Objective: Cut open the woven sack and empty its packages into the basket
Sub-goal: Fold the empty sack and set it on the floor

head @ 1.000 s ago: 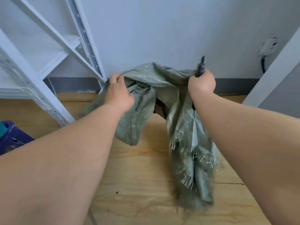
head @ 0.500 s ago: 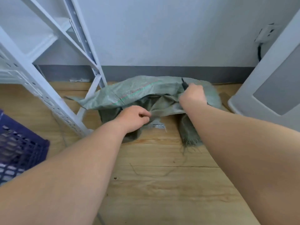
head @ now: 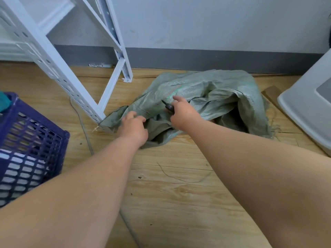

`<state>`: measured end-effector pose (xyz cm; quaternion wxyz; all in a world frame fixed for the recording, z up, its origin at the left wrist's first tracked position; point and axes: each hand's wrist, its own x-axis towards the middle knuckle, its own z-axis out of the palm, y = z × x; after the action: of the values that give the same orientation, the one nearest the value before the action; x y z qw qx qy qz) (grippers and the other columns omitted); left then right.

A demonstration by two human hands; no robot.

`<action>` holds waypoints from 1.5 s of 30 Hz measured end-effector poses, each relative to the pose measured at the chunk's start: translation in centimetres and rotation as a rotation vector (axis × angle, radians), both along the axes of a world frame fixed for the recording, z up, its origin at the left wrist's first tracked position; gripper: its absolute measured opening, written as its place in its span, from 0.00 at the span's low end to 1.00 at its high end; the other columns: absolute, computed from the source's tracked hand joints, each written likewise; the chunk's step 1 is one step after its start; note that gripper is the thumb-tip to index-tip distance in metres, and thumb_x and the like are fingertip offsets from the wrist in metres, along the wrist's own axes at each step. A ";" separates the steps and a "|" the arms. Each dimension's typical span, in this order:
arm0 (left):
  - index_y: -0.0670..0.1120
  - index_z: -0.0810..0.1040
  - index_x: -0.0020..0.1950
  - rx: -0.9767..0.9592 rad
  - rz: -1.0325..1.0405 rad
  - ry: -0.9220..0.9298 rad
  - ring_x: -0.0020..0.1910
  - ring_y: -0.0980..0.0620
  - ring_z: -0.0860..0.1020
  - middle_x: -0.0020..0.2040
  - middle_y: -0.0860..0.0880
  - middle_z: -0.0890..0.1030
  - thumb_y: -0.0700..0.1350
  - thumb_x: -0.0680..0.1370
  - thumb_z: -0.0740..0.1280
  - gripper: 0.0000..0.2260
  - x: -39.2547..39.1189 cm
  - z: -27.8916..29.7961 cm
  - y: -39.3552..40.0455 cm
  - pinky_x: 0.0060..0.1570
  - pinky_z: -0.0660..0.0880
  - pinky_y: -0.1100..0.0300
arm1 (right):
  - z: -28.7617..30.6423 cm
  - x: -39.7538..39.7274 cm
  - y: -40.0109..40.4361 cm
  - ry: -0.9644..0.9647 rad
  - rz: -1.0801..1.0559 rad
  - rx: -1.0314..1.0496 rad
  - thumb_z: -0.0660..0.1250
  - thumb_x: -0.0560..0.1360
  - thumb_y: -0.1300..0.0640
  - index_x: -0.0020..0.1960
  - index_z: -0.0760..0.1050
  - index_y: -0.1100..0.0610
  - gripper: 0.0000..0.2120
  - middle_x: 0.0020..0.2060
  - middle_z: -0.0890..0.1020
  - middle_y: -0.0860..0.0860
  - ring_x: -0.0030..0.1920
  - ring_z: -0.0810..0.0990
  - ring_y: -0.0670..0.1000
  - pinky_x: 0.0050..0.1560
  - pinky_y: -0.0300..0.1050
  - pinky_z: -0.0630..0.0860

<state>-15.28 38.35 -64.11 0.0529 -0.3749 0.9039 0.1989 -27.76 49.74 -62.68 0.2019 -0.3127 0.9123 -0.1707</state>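
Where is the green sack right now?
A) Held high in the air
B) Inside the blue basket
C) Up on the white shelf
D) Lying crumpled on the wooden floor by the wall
D: the green sack lies crumpled on the wooden floor near the wall, with the left hand and right hand down on it, well apart from the blue basket.
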 end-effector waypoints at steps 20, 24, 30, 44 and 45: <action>0.49 0.68 0.70 0.034 0.198 0.074 0.69 0.45 0.64 0.71 0.47 0.64 0.43 0.75 0.70 0.25 1.3 -2.2 -5.8 0.66 0.66 0.51 | 0.3 -1.4 -7.6 0.185 -0.138 -0.047 0.61 0.77 0.59 0.50 0.77 0.56 0.06 0.40 0.76 0.54 0.41 0.75 0.58 0.40 0.47 0.72; 0.49 0.53 0.76 -0.211 0.312 0.197 0.75 0.43 0.56 0.76 0.44 0.54 0.47 0.68 0.77 0.44 0.9 -1.4 -4.8 0.72 0.54 0.49 | 3.1 -3.3 -7.0 0.208 -0.350 -0.201 0.60 0.77 0.58 0.46 0.76 0.53 0.06 0.39 0.76 0.53 0.41 0.75 0.57 0.41 0.45 0.70; 0.51 0.46 0.78 -0.111 0.563 0.566 0.75 0.44 0.59 0.78 0.46 0.53 0.48 0.68 0.78 0.51 -1.1 2.8 -5.6 0.72 0.59 0.47 | 4.0 -5.0 -4.2 0.175 -0.564 -0.201 0.60 0.75 0.60 0.50 0.79 0.58 0.09 0.41 0.80 0.56 0.45 0.80 0.59 0.40 0.45 0.72; 0.46 0.77 0.54 -0.047 0.252 0.661 0.48 0.42 0.77 0.50 0.46 0.81 0.48 0.79 0.63 0.08 -3.9 13.0 -6.5 0.44 0.70 0.56 | 14.2 -0.7 -6.3 -0.422 -0.094 -0.810 0.63 0.79 0.51 0.61 0.76 0.49 0.12 0.44 0.80 0.49 0.27 0.80 0.49 0.30 0.38 0.76; 0.45 0.76 0.50 -0.061 0.249 0.688 0.45 0.43 0.76 0.47 0.46 0.80 0.48 0.79 0.63 0.07 -3.9 14.0 -6.6 0.42 0.69 0.57 | 15.5 -0.4 -6.7 -0.466 -0.083 -0.828 0.64 0.79 0.48 0.56 0.77 0.52 0.10 0.42 0.79 0.50 0.27 0.80 0.49 0.30 0.38 0.76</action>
<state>-19.21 31.76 -50.09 -0.2899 -0.3946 0.8218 0.2913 -28.19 43.07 -47.18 0.2527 -0.2833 0.7098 -0.5934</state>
